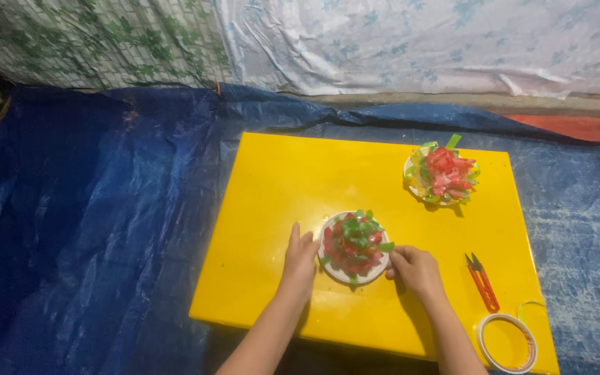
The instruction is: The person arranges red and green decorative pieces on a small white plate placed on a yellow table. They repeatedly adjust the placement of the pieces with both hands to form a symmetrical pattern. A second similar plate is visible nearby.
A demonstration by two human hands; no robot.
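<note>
1. Steadying the white paper plate (332, 267) near the tabletop's (272, 180) front edge, the left hand (300, 258) lies open-fingered against its rim.
2. The right hand (414, 269) pinches a green strip (386, 246) of the red-and-green decoration (353, 242); pressing gently, I judge, seats it.

Place: makeshift home craft corner.
Floor: blue tarpaulin (105, 229).
Wall: patterned plastic sheeting (397, 42).
Work surface: low yellow desk (279, 180) bearing snips (482, 281), tape roll (507, 342).
</note>
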